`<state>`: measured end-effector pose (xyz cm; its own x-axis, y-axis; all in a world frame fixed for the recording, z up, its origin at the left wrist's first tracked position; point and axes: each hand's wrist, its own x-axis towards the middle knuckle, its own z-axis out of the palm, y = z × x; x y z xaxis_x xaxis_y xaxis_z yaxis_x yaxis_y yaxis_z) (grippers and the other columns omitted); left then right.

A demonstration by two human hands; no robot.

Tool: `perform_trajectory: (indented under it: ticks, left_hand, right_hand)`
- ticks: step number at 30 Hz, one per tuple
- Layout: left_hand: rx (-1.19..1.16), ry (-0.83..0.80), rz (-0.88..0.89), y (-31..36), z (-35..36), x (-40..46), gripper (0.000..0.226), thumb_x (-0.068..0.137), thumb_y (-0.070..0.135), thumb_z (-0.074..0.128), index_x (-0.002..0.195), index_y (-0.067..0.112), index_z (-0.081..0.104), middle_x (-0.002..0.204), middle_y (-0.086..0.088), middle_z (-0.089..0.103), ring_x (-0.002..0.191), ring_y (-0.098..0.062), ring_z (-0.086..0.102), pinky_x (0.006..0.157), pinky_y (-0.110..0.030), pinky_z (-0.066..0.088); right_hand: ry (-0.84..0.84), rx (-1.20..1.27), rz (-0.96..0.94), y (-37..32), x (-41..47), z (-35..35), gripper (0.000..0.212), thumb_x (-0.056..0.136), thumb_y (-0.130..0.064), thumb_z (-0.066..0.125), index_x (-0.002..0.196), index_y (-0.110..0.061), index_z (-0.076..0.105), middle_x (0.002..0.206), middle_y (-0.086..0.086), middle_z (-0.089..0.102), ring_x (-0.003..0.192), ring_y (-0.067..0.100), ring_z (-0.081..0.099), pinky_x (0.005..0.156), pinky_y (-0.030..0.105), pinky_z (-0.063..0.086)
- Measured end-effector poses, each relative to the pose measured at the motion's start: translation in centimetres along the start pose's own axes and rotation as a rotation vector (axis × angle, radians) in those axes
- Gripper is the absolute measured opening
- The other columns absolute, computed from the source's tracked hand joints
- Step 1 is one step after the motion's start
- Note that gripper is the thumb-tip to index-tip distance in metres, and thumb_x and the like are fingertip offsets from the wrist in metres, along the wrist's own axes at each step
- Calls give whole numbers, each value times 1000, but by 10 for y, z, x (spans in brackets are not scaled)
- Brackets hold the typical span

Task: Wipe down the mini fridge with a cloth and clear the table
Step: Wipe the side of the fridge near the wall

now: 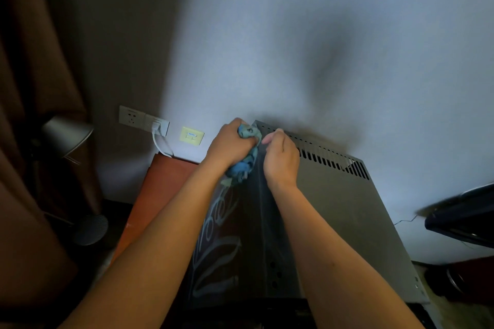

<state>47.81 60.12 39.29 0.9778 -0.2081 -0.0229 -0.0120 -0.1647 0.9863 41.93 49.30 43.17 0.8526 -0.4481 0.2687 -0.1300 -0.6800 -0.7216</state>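
Blue patterned cloth (247,152) is being gripped, bunched, by the left hand (231,145) against the mini fridge (347,203) corner; the right hand (282,159) is gripping the top edge, fingers curled.

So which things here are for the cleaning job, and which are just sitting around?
For the job:
- bunched blue patterned cloth, gripped by the left hand
- grey metal mini fridge with vent slots
- right hand, fingers curled at the fridge's top edge

Just there:
- grey cone-shaped lamp
- white wall socket with a white plug
- reddish-brown wooden table
- brown curtain
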Motion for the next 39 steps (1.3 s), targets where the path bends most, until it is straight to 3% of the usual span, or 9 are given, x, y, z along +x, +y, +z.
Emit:
perform_trajectory:
  ticks: [5, 12, 16, 20, 24, 29, 32, 36, 39]
  left_hand:
    - [-5, 28, -140, -7, -1, 41, 20, 86, 39, 63, 92, 23, 51, 103, -7, 67, 91, -25, 66, 86, -43, 57]
    - [115, -131, -188, -42, -3, -24, 19, 85, 34, 68, 95, 22, 59, 92, -2, 68, 85, -22, 66, 79, -37, 55]
    - [88, -166, -36, -17, -11, -29, 13, 82, 29, 70, 91, 25, 60, 90, -1, 70, 85, -20, 68, 81, -40, 57]
    - [89, -89, 67, 8, -9, -10, 18, 80, 35, 69, 93, 28, 59, 96, -1, 68, 88, -20, 68, 78, -37, 57]
    - [43, -58, -82, -17, -4, -11, 19, 87, 33, 67, 97, 20, 58, 95, -3, 68, 89, -22, 67, 82, -41, 57]
    - [132, -172, -223, -65, -1, -45, 15, 85, 32, 70, 95, 25, 61, 94, -2, 67, 88, -23, 66, 88, -44, 58]
    - [228, -211, -152, -52, -6, -47, 17, 81, 30, 71, 95, 26, 63, 93, -1, 68, 86, -21, 66, 85, -40, 58]
    - [188, -116, -3, -15, -8, -35, 16, 80, 29, 67, 94, 25, 61, 94, -1, 68, 86, -21, 66, 80, -38, 57]
    - [108, -70, -52, -24, -2, -33, 18, 83, 30, 66, 99, 23, 60, 98, -3, 67, 88, -22, 66, 81, -39, 57]
  right_hand:
    - [3, -4, 3, -1, -1, 2, 39, 103, -19, 34, 78, -12, 63, 74, -7, 59, 77, 15, 57, 75, 39, 46]
    - [-26, -19, 3, -3, 0, 1, 37, 101, -19, 35, 81, -7, 64, 74, -7, 60, 73, 9, 55, 68, 31, 41]
    - [-26, -32, -2, -1, 1, 2, 36, 101, -18, 35, 81, -6, 63, 77, -7, 62, 73, 4, 54, 66, 26, 39]
    - [12, -16, 23, 2, 3, 4, 34, 101, -20, 37, 84, -8, 63, 81, -5, 62, 75, 5, 53, 70, 34, 39]
    - [6, -28, 19, 1, 4, 3, 33, 102, -18, 37, 85, -11, 65, 81, -10, 62, 77, 2, 53, 74, 34, 41]
    - [-7, -8, 30, 0, 4, 4, 34, 101, -18, 37, 84, -9, 64, 79, -8, 62, 74, 2, 52, 70, 31, 38]
    - [-9, -10, 36, 0, 5, 4, 34, 101, -19, 37, 84, -10, 65, 82, -7, 64, 76, 3, 54, 73, 33, 40]
    - [-9, -22, 23, 1, 5, 5, 35, 102, -19, 36, 84, -10, 65, 83, -7, 64, 77, 2, 54, 73, 33, 40]
    - [-9, -19, 22, 2, 4, 5, 34, 102, -19, 36, 82, -12, 63, 79, -7, 62, 74, 3, 53, 69, 32, 38]
